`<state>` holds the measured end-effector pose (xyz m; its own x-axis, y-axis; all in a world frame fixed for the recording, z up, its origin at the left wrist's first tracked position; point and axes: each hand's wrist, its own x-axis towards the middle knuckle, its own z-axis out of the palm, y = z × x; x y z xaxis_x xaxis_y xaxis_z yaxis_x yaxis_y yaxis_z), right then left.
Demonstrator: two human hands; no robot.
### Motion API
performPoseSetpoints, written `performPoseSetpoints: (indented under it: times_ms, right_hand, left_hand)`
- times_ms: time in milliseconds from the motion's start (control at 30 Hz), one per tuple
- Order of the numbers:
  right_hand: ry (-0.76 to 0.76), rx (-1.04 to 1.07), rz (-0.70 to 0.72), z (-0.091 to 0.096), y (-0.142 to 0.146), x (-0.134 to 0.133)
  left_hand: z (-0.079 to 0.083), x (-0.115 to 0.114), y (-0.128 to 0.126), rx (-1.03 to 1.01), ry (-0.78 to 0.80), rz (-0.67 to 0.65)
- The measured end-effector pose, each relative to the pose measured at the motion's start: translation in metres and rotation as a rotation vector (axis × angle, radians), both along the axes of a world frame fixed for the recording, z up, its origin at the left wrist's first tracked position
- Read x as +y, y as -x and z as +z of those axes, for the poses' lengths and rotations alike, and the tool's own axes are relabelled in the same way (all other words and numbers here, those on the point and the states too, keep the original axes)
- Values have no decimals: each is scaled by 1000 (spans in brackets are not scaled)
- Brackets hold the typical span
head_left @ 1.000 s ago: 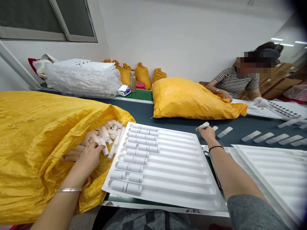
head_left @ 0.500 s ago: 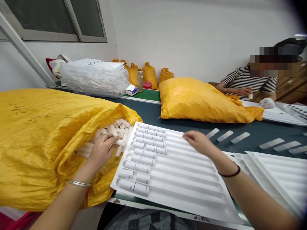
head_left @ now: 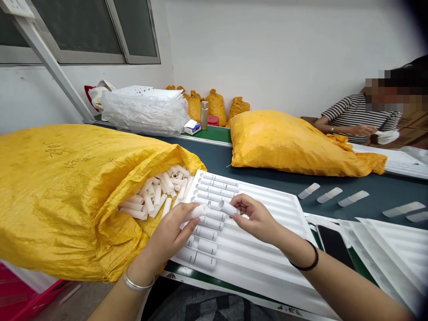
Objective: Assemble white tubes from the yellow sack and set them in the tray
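Over the tray's left half, my left hand point(head_left: 174, 229) pinches a short, plain white tube point(head_left: 199, 211), its end turned to the right. Facing it, my right hand point(head_left: 256, 219) grips a white tube with small printed text point(head_left: 228, 207) between fingers and thumb, its open end turned left. A narrow gap separates the two tubes. Beneath both hands is a white grooved tray point(head_left: 261, 272), with printed tubes point(head_left: 205, 261) lying along the left ends of its grooves. At its left, an open yellow sack point(head_left: 76, 191) spills loose plain tubes point(head_left: 147, 198).
A closed yellow sack point(head_left: 284, 140) lies across the dark green belt point(head_left: 214, 154). Several translucent tubes point(head_left: 329, 195) rest on the belt. Stacked white trays point(head_left: 401, 240) and a black phone point(head_left: 335, 246) are at right. A co-worker in a striped top point(head_left: 354, 111) sits beyond.
My left hand has come out of the sack's mouth with a plain tube, moving right over the tray. My right hand has moved left toward it and now shows a printed tube. The view has shifted.
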<state>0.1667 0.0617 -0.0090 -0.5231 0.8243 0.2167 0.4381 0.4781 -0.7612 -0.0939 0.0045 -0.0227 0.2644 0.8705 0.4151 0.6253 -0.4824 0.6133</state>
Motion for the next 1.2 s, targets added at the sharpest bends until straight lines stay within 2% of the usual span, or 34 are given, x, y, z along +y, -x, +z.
performPoseSetpoints:
  times_ms: [33,100,233,333,433,533,733,867,1000,1200]
  right_hand:
    - [13,96,49,5,2,-5]
    - [-63,174,120,13,3,-12]
    - [-342,51,246,21,-3,-17]
    - [-420,28,233,22,-7,-19]
    - [-442,69,170,20,-9,-20]
    - [-424,75,156,18,-12,-18]
    - [-291,74,85,18,-17,-18]
    - [-317,60,104,24,-20,-20]
    - [-396,47,151,30,-23,-23]
    - [-411,67,210,35,-26,-24]
  left_hand:
    - [2,0,-3,41,-18,-19]
    - [4,-1,-10,122,-50,-35]
    - [11,-3,-19,204,-102,-67]
    - [17,-6,-20,160,-77,-86]
    - [21,-6,-17,109,-33,-43]
    - [22,-6,-16,84,-29,-56]
    - [21,-8,-24,98,-220,-48]
    - [21,-10,-29,100,-254,-68]
    - [23,-12,-31,60,-186,-108]
    - [29,-13,-35,-11,-31,-151]
